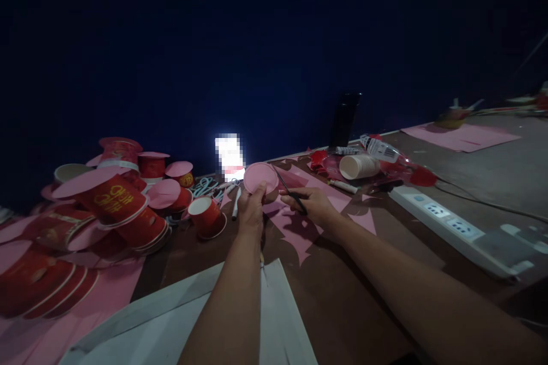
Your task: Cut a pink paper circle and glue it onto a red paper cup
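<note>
White power strip [451,220], dark upright slab [345,120], glowing rectangle [229,153]

gap btwn forearms [233,291], cups [113,199] blkg L

The background is a dark blue expanse [274,40], its material indeterminable. The brown tabletop [342,308] is dimly lit. One bright, blurred glow [229,151] shows near its far edge.

Your flat, round pink disc [259,174] looks like smooth, matt paper; your tapered red cups with yellow lettering [113,198] look like smooth paper; your long white power strip [450,219] looks like smooth plastic; your clear wrapping [401,161], glossy, crinkled plastic.
</note>
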Action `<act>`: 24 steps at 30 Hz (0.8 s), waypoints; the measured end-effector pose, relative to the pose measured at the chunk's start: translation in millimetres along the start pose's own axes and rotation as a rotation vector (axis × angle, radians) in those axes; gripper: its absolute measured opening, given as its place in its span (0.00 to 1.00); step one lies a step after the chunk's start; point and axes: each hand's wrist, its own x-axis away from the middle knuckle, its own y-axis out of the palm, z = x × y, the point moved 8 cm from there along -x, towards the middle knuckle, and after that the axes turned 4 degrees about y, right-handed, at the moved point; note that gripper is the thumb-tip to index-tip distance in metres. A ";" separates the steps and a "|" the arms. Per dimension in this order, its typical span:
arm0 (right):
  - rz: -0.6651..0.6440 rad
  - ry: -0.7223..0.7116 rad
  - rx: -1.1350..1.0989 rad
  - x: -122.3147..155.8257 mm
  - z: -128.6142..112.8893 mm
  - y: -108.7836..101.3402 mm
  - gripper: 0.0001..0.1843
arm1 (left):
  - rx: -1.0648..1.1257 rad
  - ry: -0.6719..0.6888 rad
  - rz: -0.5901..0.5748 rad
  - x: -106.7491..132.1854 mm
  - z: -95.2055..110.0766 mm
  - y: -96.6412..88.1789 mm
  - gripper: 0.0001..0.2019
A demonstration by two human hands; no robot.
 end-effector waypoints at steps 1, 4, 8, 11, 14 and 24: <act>0.006 0.003 0.004 -0.2 0.6 -0.3 0.28 | 0.003 0.001 0.002 0.2 0.5 0.1 0.17; 0.016 0.013 0.007 -0.6 2.2 -1.1 0.28 | 0.011 0.009 0.006 1.6 3.9 0.8 0.17; -0.003 0.002 0.004 -0.5 1.6 -0.3 0.27 | 0.022 0.011 0.011 4.1 8.7 1.3 0.19; -0.003 -0.002 0.003 -0.6 1.5 -0.2 0.28 | 0.024 0.002 -0.005 4.7 8.8 2.3 0.21; -0.002 -0.002 0.007 -0.7 1.5 0.1 0.28 | -0.002 0.009 -0.011 3.4 7.5 1.0 0.20; -0.027 -0.022 0.002 0.5 -1.8 1.0 0.26 | -0.028 -0.024 0.029 0.6 8.7 -2.8 0.15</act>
